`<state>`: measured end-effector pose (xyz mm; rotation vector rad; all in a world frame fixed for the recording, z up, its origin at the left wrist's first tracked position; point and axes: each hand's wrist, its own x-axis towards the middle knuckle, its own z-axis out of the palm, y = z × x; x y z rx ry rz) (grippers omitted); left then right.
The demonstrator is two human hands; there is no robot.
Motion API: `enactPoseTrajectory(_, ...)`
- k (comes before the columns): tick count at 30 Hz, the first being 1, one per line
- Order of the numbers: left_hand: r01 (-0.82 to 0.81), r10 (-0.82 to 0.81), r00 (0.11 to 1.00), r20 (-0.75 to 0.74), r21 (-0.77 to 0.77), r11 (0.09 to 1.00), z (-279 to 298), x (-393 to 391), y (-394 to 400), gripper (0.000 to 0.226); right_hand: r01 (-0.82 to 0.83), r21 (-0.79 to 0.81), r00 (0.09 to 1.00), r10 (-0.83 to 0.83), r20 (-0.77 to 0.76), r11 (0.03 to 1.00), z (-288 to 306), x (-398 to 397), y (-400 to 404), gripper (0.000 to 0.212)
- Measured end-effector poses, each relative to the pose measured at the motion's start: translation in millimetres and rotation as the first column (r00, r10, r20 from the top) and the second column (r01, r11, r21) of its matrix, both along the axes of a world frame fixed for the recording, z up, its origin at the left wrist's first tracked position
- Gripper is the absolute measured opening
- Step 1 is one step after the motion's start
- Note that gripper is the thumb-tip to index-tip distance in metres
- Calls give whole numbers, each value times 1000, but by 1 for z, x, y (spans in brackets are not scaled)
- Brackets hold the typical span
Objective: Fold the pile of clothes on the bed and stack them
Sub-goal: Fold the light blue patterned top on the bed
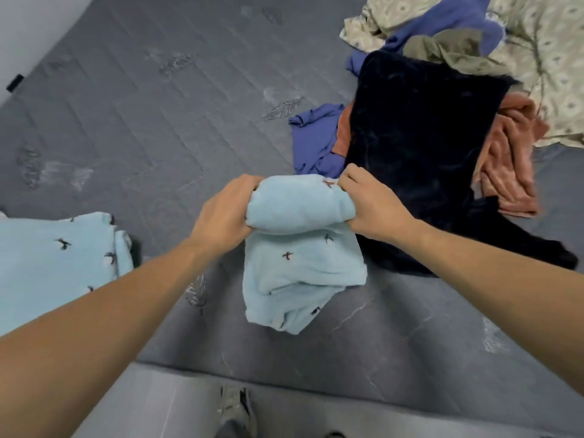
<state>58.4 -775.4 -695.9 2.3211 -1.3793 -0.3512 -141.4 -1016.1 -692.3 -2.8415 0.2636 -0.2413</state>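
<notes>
Pale-blue bird-print garment [303, 263], part folded, lies near the grey mattress [126, 121] front edge; left hand [224, 213] & right hand [369, 200] each grip an end of its rolled top fold. Matching folded piece [53, 263] sits to the left, unfolded pile w/ a black fleece [420, 153] just behind-right.

Pale-blue bird-print garment [300, 263], grey quilted mattress [126, 105], black fleece [420, 137], salmon towel [505, 172].

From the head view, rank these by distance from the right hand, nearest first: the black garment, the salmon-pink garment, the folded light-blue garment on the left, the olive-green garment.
Measured from the right hand:
1. Black garment, right beside the hand.
2. Salmon-pink garment, further right, past the black one.
3. Olive-green garment, up in the far pile.
4. Folded light-blue garment, at the far left edge.
</notes>
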Motion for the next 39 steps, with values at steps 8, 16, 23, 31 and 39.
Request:
enactPoseTrajectory(8,100,-101,994,28,44,994,-30,-76,75,72,-30,55,980,40,-193,998,-25,-89,51,57)
enactPoseTrajectory(16,201,-206,977,52,94,975,-38,-111,96,69,-34,139,976,64,-210,990,-45,-142,75,54)
enactPoseTrajectory(23,133,-115,977,-182,93,987,-16,-121,92,41,80,340,934,49,-355,937,-34,-130,80,36)
enactPoseTrajectory(31,-287,157,893,421,266,920,-25,-130,-5,48,263,-158,950,-284,-129,952,-37,-54,110,31)
enactPoseTrajectory(39,-164,147,982,115,162,973,-105,-133,39,69,163,52,982,-157,-103,985,-120,-57,107,69)
